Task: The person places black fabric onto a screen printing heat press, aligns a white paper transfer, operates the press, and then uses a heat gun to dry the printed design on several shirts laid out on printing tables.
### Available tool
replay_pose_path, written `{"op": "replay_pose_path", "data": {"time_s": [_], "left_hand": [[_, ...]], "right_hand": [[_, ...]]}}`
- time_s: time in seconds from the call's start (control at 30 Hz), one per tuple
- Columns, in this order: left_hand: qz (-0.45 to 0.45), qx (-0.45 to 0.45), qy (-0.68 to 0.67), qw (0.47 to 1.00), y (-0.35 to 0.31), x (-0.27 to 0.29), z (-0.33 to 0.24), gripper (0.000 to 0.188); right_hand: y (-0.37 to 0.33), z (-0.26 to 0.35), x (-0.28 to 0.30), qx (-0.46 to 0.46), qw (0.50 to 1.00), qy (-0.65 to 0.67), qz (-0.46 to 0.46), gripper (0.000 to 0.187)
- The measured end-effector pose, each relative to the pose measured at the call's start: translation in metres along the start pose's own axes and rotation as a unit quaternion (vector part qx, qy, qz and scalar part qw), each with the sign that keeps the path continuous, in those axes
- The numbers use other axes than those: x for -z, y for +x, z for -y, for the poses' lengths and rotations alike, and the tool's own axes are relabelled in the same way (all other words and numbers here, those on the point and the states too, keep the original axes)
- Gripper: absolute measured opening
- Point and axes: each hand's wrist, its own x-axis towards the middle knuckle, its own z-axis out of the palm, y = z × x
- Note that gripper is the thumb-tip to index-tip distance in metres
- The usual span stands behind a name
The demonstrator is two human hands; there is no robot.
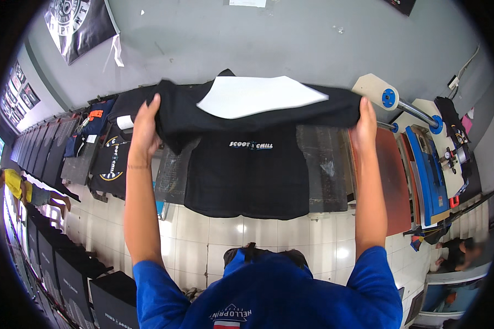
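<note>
With both arms stretched forward I hold a black T-shirt point(247, 125) by its two ends, spread sideways above the table. A curved white sheet point(258, 97) lies on its upper side. My left hand point(145, 129) grips the left end, thumb up; my right hand point(365, 125) pinches the right end. Directly below, a black garment point(247, 181) with a small white and blue chest print lies flat, its hem toward me. The raised cloth covers its upper part. I cannot tell whether the two are separate pieces.
Dark boards point(327, 170) lie under the garment. At right stand a reddish-brown board point(384, 186) and a blue-framed press machine point(428, 170). More printed black shirts point(108, 159) lie at left. Rows of dark printing boards point(66, 268) run along the left. A person in yellow point(15, 183) stands far left; another person point(456, 255) is lower right.
</note>
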Motion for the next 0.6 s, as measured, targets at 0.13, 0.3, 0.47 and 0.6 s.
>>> {"op": "replay_pose_path", "data": {"time_s": [0.13, 0.3, 0.47, 0.6], "left_hand": [[-0.054, 0.103, 0.032, 0.993, -0.045, 0.059, 0.061, 0.038], [-0.089, 0.256, 0.098, 0.958, -0.081, 0.119, 0.158, 0.038], [-0.107, 0.256, 0.185, 0.943, -0.12, 0.17, 0.238, 0.037], [-0.129, 0.235, 0.219, 0.938, -0.144, 0.172, 0.252, 0.033]], "right_hand": [[-0.081, -0.054, 0.026, -0.228, 0.968, -0.084, -0.059, 0.055], [-0.174, -0.143, 0.064, -0.415, 0.887, -0.18, -0.095, 0.055], [-0.252, -0.234, 0.108, -0.416, 0.891, -0.144, -0.107, 0.039], [-0.281, -0.248, 0.121, -0.38, 0.907, -0.171, -0.061, 0.033]]}}
